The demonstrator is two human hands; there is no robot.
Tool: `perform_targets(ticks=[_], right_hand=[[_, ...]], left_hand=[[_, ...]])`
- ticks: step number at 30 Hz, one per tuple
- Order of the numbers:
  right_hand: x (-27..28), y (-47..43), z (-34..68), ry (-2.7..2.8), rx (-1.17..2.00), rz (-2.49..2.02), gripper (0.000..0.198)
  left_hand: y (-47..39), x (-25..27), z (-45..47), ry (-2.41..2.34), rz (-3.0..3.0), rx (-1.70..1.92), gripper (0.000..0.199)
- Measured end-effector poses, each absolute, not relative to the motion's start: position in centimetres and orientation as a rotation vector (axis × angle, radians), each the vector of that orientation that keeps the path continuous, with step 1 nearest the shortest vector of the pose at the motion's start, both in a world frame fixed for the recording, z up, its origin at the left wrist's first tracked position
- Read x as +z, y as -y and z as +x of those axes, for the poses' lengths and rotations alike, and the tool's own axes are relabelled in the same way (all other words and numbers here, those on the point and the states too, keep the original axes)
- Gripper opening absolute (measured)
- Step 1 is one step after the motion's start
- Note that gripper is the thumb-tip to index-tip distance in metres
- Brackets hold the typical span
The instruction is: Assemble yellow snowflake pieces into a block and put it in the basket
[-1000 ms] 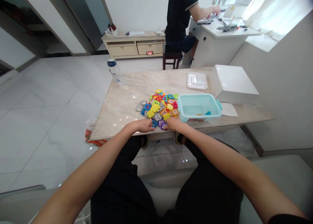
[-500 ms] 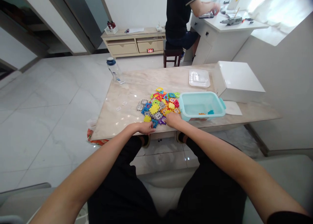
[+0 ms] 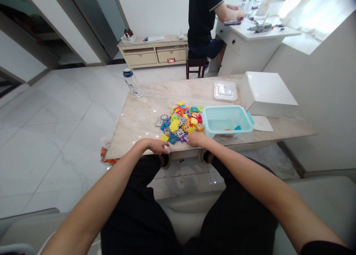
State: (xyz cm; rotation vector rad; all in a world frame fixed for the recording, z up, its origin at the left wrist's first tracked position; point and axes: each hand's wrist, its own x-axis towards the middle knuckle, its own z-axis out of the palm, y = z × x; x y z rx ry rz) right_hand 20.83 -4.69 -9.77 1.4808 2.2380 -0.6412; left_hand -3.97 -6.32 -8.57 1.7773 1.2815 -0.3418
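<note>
In the head view, sitting in dark trousers (image 3: 136, 214) at a low, pale counter (image 3: 175, 90) and stretching both bare arms forward. Facing a pile of coloured toothed pieces (image 3: 179, 123) at the middle of the near side, with a large yellow piece (image 3: 174, 125) on top.

Holding the left hand (image 3: 159, 146) at the near edge, just beside the pile; spreading its fingers (image 3: 164, 151), tips apart, near a yellow piece at the edge (image 3: 164, 137) and a blue piece (image 3: 172, 139).

Bending the right hand (image 3: 197, 139) down at the near right side of the pile, curling its fingers (image 3: 190, 140) beside a purple piece (image 3: 184, 137); being unable to tell whether pinching or only touching it, because of hidden fingertips.

Having a pale turquoise tub (image 3: 235, 132) just right of the pile, holding a small blue piece (image 3: 237, 128) and some orange at the bottom. Having two loose white window frames (image 3: 138, 121) lying to the left, apart from the pile. Looking farther across the counter to a clear bottle with a blue cap (image 3: 131, 83), a clear plastic container (image 3: 225, 91) and a white box (image 3: 274, 88). Looking beyond to another person (image 3: 204, 17), sitting on a dark stool (image 3: 196, 63) and working with both hands over a white desk (image 3: 244, 52).
</note>
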Motion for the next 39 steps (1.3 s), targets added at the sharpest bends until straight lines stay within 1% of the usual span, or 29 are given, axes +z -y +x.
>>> perform_targets(ticks=[1,3,5,7,9,11,12,14,16,17,20,22,25,30,32,36,39], right_hand=[[-9.1,4.5,21.5,-2.216,-0.698,1.443,0.04],[-7.3,4.2,23.8,-2.147,-0.913,1.333,0.045],[-5.1,4.1,27.4,-2.134,-1.226,1.274,0.051],[-3.2,4.5,31.6,-2.295,-1.381,1.412,0.06],[-2.3,5.1,35.5,-2.452,-1.411,1.7,0.065],[-2.6,5.7,38.6,-2.59,-1.281,2.152,0.064],[-3.2,5.9,39.8,-2.634,-1.126,2.394,0.061],[-4.6,6.0,41.4,-2.636,-0.7,2.768,0.053],[-6.0,5.9,42.3,-2.532,-0.366,2.933,0.045],[-6.6,5.8,42.7,-2.468,-0.287,2.962,0.043],[-7.8,5.5,43.6,-2.337,-0.24,2.969,0.042],[-8.4,5.3,44.2,-2.31,-0.237,2.947,0.043],[-9.1,5.0,44.9,-2.318,-0.241,2.904,0.043],[-10.1,4.9,45.1,-2.384,-0.27,2.831,0.039],[-10.4,4.8,45.2,-2.392,-0.284,2.818,0.04],[-11.0,4.4,45.8,-2.456,-0.24,2.81,0.039],[-11.3,4.1,46.4,-2.568,-0.217,2.766,0.035]], left_hand=[[5.9,-8.1,-3.7,-1.25,1.752,-0.348,0.057],[4.9,-7.2,-2.6,-1.201,1.757,-0.313,0.049],[3.6,-6.5,-0.8,-1.249,1.886,-0.071,0.043],[2.3,-6.1,1.5,-1.318,1.932,0.218,0.041],[1.4,-6.1,4.0,-1.354,1.858,0.426,0.039],[0.8,-6.2,6.5,-1.358,1.741,0.508,0.036],[0.6,-6.4,7.7,-1.356,1.687,0.516,0.035],[0.3,-6.9,10.1,-1.352,1.596,0.496,0.037],[0.0,-7.5,12.4,-1.345,1.529,0.451,0.043],[-0.1,-7.8,13.4,-1.354,1.504,0.432,0.045],[-0.4,-8.8,16.1,-1.429,1.447,0.408,0.043],[-0.5,-9.3,17.1,-1.465,1.395,0.41,0.038],[-0.9,-9.6,17.7,-1.392,1.285,0.43,0.031],[-0.9,-9.9,18.3,-1.316,1.074,0.453,0.033],[-0.7,-10.1,18.9,-1.297,1.039,0.498,0.029],[-0.4,-10.0,19.6,-1.257,1.192,0.605,0.019],[-0.6,-9.8,19.3,-1.254,1.488,0.722,0.021]])
